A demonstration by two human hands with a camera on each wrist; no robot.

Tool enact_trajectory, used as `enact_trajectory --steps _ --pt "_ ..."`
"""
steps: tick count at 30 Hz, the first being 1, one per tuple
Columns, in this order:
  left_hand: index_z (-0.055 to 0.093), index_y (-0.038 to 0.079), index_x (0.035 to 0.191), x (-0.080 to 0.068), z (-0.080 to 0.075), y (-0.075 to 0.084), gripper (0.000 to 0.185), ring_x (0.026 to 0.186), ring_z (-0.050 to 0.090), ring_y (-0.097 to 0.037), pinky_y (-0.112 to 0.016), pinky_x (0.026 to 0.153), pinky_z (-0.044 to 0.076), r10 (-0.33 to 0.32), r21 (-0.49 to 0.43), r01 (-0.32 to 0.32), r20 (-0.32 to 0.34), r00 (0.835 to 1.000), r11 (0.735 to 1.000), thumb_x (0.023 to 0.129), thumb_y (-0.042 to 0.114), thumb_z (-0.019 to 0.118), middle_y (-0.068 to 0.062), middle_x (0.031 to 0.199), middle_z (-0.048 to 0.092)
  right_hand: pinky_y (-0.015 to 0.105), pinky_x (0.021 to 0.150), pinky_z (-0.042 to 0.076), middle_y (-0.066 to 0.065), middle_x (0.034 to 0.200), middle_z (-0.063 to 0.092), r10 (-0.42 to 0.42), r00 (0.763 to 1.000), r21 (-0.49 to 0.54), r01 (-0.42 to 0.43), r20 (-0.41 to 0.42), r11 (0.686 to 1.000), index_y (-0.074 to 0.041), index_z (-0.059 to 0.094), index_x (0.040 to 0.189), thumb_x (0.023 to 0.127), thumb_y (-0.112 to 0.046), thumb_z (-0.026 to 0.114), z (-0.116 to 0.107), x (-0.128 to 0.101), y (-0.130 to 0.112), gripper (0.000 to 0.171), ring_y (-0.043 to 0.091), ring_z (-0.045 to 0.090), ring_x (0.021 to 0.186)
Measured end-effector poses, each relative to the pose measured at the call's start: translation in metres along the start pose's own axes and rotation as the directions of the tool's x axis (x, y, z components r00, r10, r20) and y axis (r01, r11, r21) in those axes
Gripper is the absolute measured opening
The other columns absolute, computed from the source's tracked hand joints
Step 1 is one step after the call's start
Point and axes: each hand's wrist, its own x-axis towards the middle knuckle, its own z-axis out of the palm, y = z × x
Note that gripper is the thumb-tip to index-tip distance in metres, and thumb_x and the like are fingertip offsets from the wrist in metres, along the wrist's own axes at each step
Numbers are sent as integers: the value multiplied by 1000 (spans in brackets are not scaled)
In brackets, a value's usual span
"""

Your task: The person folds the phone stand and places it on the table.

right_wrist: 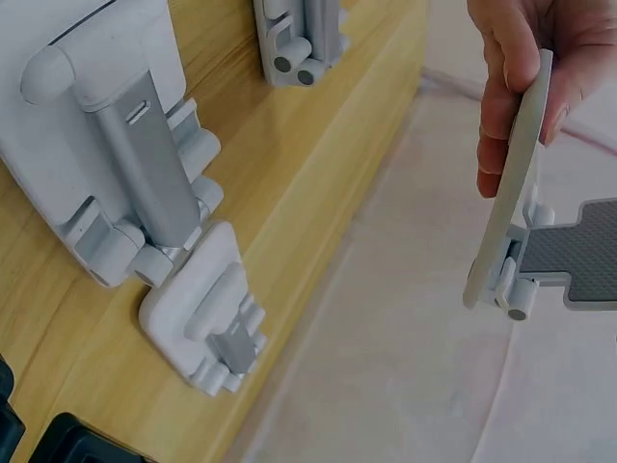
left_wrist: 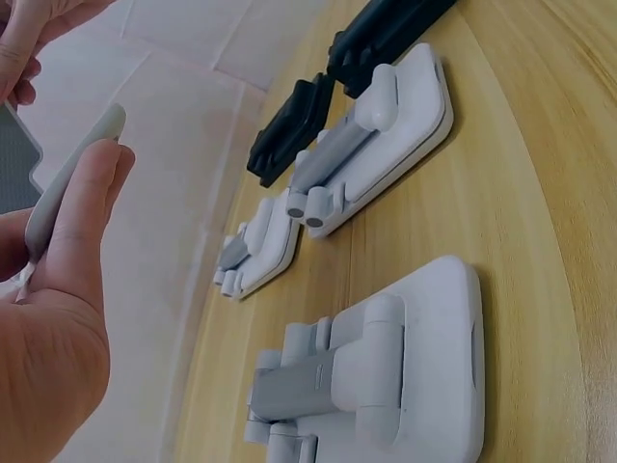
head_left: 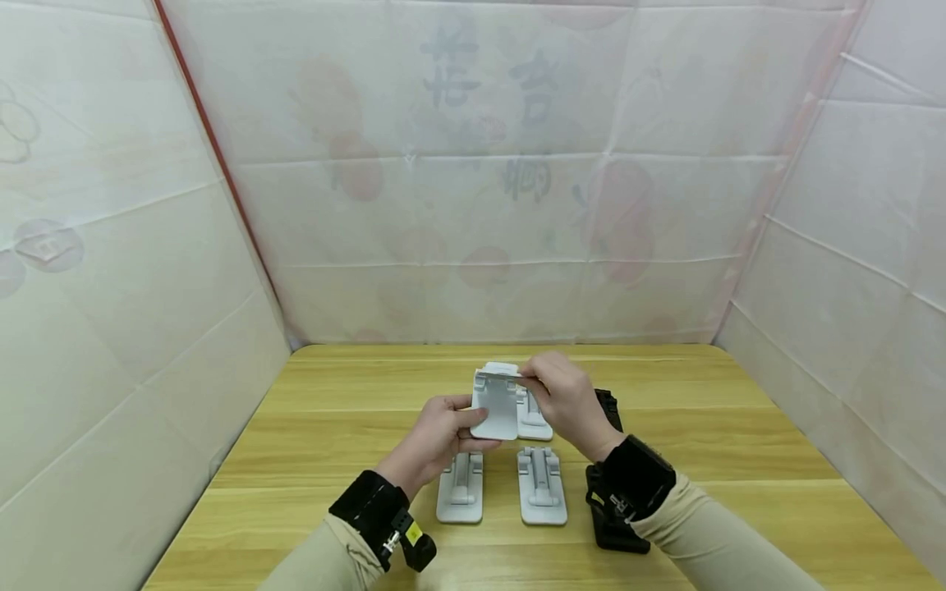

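Note:
A white folding phone stand [head_left: 495, 419] is held above the table in both hands. My left hand [head_left: 434, 433] grips its flat plate from the left side, thumb across the face. With bent fingers my right hand [head_left: 565, 402] pinches the hinged part at the top, which stands out at an angle from the plate. The right wrist view shows that part's dark grey pad [right_wrist: 578, 256], joined to the white plate [right_wrist: 516, 174] by a hinge. The right hand's own fingers are out of that view.
Below the hands, white folded phone stands lie on the wooden table: one near left [head_left: 460, 497], one near right [head_left: 543, 497] and one farther back [head_left: 534, 423]. Black stands [head_left: 619, 538] lie under and beside the right forearm. Cloth walls enclose the table's back and sides.

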Motion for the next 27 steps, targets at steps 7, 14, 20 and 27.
enact_trajectory --steps 7,14,20,27 --pt "47 -12 144 2 -2 3 44 112 69 -36 -37 92 61 11 -52 -11 6 1000 999 105 6 54 -32 131 61 25 81 48 2 93 61 -71 997 -4 71 8 997 -6 63 99 91 1 73 1 1 -2 15 17 55 86" --pt "47 -11 145 2 -1 6 44 117 67 -37 -37 95 60 27 -125 -26 1 1000 992 106 7 54 -34 139 55 27 89 51 2 93 64 -116 992 4 115 42 993 -7 62 96 98 -4 66 1 0 -4 5 18 58 88" --pt "46 -13 144 1 -1 9 43 121 63 -39 -40 98 58 60 -164 -56 22 998 985 107 8 48 -35 138 56 30 81 52 2 90 64 -164 985 -20 165 46 986 -7 61 93 104 -1 56 3 -1 -4 14 18 58 86" --pt "47 -8 145 -1 -1 12 49 112 70 -33 -42 97 59 64 -249 -52 42 997 967 112 27 38 -28 127 66 31 78 52 3 91 64 -178 982 -52 181 59 982 -8 61 94 105 0 52 3 -6 -5 17 18 58 87"
